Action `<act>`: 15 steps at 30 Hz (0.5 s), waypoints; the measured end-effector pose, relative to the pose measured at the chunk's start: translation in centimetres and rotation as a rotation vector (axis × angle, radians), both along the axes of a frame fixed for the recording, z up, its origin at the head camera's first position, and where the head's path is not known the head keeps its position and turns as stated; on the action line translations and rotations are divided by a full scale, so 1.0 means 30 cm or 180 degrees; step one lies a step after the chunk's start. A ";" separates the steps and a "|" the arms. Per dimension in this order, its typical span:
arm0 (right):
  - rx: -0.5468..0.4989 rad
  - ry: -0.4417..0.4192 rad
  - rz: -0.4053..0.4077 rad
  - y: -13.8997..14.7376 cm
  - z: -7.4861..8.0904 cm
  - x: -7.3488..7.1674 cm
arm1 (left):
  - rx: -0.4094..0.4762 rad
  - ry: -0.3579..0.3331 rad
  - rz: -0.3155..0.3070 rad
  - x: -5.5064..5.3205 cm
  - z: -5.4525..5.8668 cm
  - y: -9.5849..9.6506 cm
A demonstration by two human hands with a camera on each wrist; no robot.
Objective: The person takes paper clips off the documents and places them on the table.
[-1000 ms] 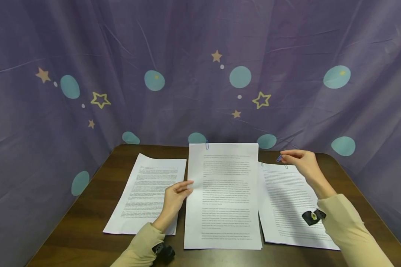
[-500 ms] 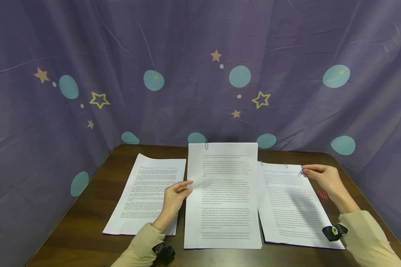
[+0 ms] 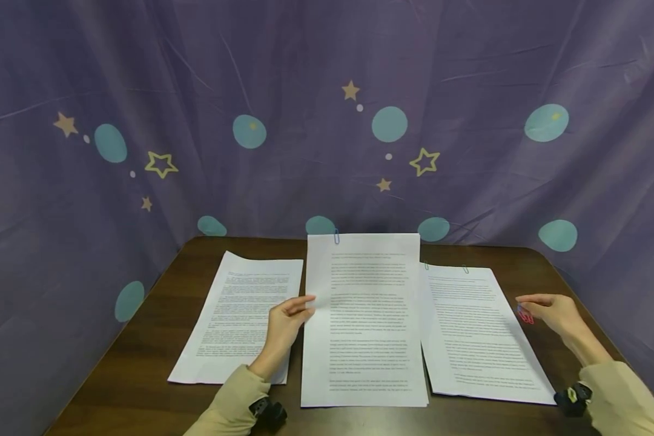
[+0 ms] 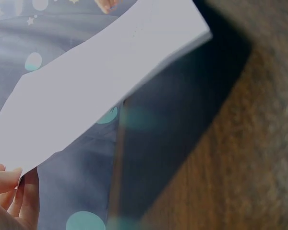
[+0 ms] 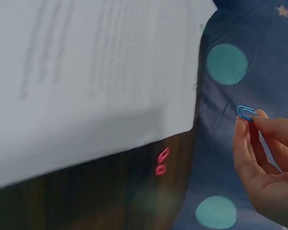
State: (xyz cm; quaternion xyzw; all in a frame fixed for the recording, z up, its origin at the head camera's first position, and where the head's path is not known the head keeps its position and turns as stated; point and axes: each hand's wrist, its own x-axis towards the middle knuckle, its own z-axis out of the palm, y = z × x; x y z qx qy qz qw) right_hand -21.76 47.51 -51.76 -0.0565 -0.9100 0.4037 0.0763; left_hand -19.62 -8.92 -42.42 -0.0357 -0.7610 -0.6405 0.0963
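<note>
On the dark wooden table (image 3: 158, 339) lie three lots of printed paper side by side, and the work in hand looks partly done. The middle stack (image 3: 362, 321) already carries a blue paper clip (image 3: 336, 237) on its top edge; the left hand (image 3: 283, 327) pinches this stack at its left edge between thumb and curled fingers (image 4: 7, 184), lifting that side a little off the wood, as the left wrist view shows from below. The right stack (image 3: 476, 333) bears two small greenish clips (image 3: 426, 265) along its top edge, near the far left corner and a little further along. The left stack (image 3: 242, 318) shows no clip that I can make out, so by my judgement it has yet to be fastened. The right hand (image 3: 556, 315) hangs just beyond the right stack's right edge, low over the table, its thumb and forefinger nipped on a loose blue paper clip (image 5: 246, 112), with the other fingers curled beneath. Just below it two red paper clips (image 5: 161, 162) lie together on the bare wood, close to the paper's edge. No box, tray or other container is in sight; the spare clips lie straight on the table. A purple curtain (image 3: 327, 109) with stars and teal dots hangs behind.
</note>
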 end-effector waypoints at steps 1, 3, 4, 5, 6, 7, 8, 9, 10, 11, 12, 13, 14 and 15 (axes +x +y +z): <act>-0.0022 -0.0018 0.0023 -0.005 0.010 0.012 | -0.0021 0.0008 0.0010 -0.001 -0.004 0.000; -0.0221 -0.0062 0.0146 -0.023 0.041 0.039 | -0.0020 0.0010 0.0019 -0.002 -0.006 0.000; -0.0329 -0.0100 0.0186 -0.037 0.060 0.054 | -0.0010 0.0008 0.0023 -0.002 -0.007 0.001; -0.0410 -0.0162 0.0206 -0.052 0.080 0.070 | -0.0004 0.0002 0.0027 -0.002 -0.007 0.001; -0.0546 -0.0213 0.0200 -0.069 0.099 0.085 | 0.0003 0.0006 0.0027 -0.002 -0.006 0.002; -0.0606 -0.0254 0.0245 -0.089 0.124 0.104 | 0.0014 -0.0004 0.0031 -0.002 -0.006 0.002; -0.0640 -0.0303 0.0248 -0.106 0.146 0.120 | 0.0017 -0.0004 0.0029 -0.002 -0.005 0.003; -0.0631 -0.0351 0.0249 -0.122 0.166 0.134 | 0.0016 -0.0005 0.0030 -0.001 -0.005 0.003; -0.0567 -0.0393 0.0194 -0.137 0.181 0.148 | 0.0008 -0.0014 0.0032 -0.001 -0.006 0.002; -0.0529 -0.0429 0.0184 -0.148 0.196 0.158 | 0.0000 -0.0010 0.0028 -0.001 -0.006 0.002; -0.0486 -0.0443 0.0169 -0.158 0.205 0.166 | -0.0014 -0.0011 0.0027 -0.001 -0.006 0.002; -0.0381 -0.0453 0.0169 -0.163 0.212 0.172 | -0.0021 -0.0018 0.0025 -0.001 -0.007 0.002; -0.0332 -0.0476 0.0128 -0.167 0.215 0.176 | -0.0022 -0.0014 0.0019 -0.001 -0.007 0.001; -0.0291 -0.0492 0.0112 -0.168 0.215 0.178 | -0.0020 -0.0015 0.0014 -0.002 -0.008 0.001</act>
